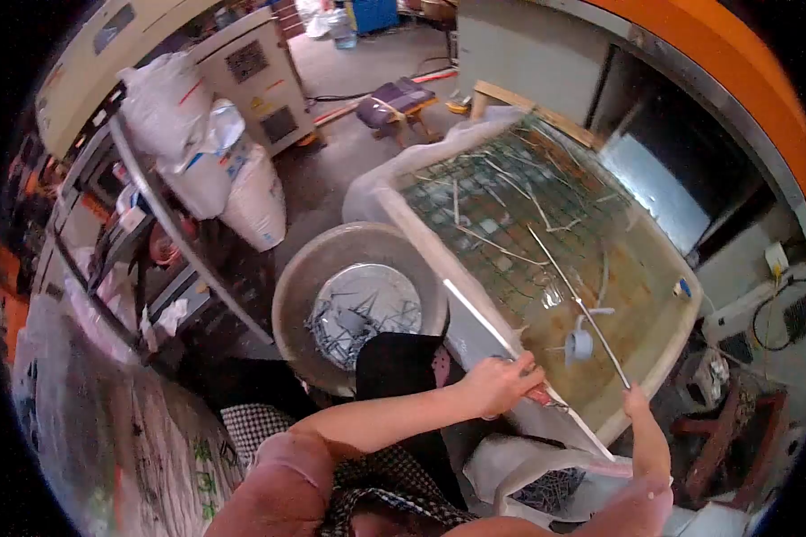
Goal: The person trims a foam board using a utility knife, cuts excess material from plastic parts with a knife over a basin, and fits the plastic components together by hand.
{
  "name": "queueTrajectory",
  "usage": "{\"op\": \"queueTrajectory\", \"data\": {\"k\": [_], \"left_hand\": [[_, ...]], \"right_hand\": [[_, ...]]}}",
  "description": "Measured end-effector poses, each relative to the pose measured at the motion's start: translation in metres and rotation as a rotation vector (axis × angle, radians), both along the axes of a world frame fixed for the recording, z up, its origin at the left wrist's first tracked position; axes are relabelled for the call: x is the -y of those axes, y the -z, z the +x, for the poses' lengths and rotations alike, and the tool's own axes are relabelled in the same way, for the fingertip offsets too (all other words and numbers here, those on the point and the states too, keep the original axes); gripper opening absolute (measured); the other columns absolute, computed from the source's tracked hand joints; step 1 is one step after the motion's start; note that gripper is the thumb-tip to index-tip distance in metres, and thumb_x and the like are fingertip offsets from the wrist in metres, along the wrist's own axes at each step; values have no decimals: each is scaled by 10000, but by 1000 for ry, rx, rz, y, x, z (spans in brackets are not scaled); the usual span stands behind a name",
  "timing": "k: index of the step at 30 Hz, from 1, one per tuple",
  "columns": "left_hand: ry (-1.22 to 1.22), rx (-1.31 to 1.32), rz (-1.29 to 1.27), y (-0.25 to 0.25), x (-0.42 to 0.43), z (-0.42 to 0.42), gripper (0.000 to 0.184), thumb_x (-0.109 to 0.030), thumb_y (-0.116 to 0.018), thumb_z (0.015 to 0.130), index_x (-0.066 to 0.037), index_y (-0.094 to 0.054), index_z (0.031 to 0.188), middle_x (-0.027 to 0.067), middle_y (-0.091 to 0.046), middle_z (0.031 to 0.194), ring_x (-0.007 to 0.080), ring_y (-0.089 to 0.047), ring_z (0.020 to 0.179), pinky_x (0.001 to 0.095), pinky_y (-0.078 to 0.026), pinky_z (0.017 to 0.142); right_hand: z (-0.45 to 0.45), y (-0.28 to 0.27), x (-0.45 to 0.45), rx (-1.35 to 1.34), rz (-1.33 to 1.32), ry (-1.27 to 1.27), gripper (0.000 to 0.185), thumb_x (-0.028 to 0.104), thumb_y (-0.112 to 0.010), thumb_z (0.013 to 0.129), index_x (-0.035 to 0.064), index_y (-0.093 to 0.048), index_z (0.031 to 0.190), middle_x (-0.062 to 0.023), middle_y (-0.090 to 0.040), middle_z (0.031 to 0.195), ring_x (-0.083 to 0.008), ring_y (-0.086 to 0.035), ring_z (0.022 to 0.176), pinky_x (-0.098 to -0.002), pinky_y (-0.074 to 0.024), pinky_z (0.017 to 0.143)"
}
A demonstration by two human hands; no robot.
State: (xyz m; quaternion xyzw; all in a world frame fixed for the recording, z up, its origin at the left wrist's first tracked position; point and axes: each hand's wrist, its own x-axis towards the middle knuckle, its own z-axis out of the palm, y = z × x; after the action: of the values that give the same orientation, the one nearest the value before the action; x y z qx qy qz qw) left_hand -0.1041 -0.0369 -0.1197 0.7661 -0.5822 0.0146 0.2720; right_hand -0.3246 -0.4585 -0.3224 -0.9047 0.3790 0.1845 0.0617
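My left hand [500, 385] is closed around a small red-handled tool [540, 396], which looks like hand pliers; the fingers hide most of it. This hand is over the white board [484, 313] along the tub's near edge. My right hand [636, 401] grips the end of a long thin rod [605, 342], which slants away over the water in the big tub [667, 380]. Close to the rod is a grey ring-shaped plastic part [579, 345] with thin stems, at the water. Farther back, pale thin sprues [501, 243] lie over a green mesh [475, 197].
A round basin [294, 309] with grey plastic pieces [345, 331] stands left of the tub. Below my arms, an open white bag [493, 465] holds dark thin pieces [551, 490]. Full sacks [251, 197], a small stool [398, 103] and machine housings [528, 54] stand around.
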Motion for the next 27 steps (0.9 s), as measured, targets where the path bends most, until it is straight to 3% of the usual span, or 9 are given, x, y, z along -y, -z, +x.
{"op": "queueTrajectory", "data": {"k": [4,8,12,13,14,16,17,21,27], "left_hand": [[-9,-23,53,-4,1,3,289,-191,-562,765,-186,-472,1040,85,-471,993,286,-604,584,398,-485,480],[-65,-27,104,-2,12,2,290,-188,-532,771,-196,-460,1053,103,-471,1021,319,-610,605,452,-485,521],[-54,5,101,-12,5,4,224,-174,-518,774,-211,-515,994,105,-485,1038,307,-608,599,423,-501,520],[-9,-22,132,-14,4,5,213,-167,-513,774,-216,-534,980,107,-494,1030,304,-610,606,410,-508,522],[-55,43,128,-10,1,6,198,-166,-513,770,-224,-561,953,113,-511,983,303,-613,622,384,-518,525],[-89,6,248,-33,-8,1,197,-176,-535,763,-198,-566,956,113,-521,989,296,-614,676,398,-514,525],[-91,49,195,-20,-9,5,256,-157,-569,740,-177,-550,994,99,-524,1019,296,-615,702,416,-508,541],[-37,56,66,-19,-19,4,319,-97,-616,701,-141,-535,1007,76,-519,1025,313,-599,718,424,-492,567],[-51,48,76,-16,-13,7,277,-100,-615,729,-137,-534,991,73,-525,992,327,-586,724,418,-487,575]], "right_hand": [[2,-106,-31,265,-14,53,308,169,-521,816,65,-520,1107,-214,-586,971,-381,-550,916,-456,-438,781],[-21,-177,-40,280,-71,-110,331,101,-531,806,88,-498,1136,-206,-595,878,-397,-554,836,-454,-439,746],[-65,-247,-71,479,-141,-126,414,74,-562,795,152,-493,1197,-192,-604,921,-378,-571,831,-444,-446,723],[-94,-246,-54,446,-340,-237,315,143,-538,834,143,-543,1148,-188,-606,918,-380,-572,811,-449,-449,705],[-101,-273,-64,338,-306,-84,253,241,-491,875,116,-598,1067,-190,-603,929,-383,-567,804,-452,-451,703],[-150,-298,-69,372,-391,-72,367,377,-445,889,80,-627,1005,-184,-617,874,-386,-567,809,-447,-451,728],[-150,-326,-93,236,-383,138,385,403,-459,877,83,-638,997,-176,-624,903,-369,-575,853,-426,-456,744],[-205,-378,-122,139,-361,305,378,406,-509,853,76,-660,960,-162,-634,916,-331,-599,860,-386,-464,747],[-257,-376,-116,-30,-310,319,384,408,-538,835,58,-664,927,-186,-627,829,-348,-602,789,-407,-455,692]]}}
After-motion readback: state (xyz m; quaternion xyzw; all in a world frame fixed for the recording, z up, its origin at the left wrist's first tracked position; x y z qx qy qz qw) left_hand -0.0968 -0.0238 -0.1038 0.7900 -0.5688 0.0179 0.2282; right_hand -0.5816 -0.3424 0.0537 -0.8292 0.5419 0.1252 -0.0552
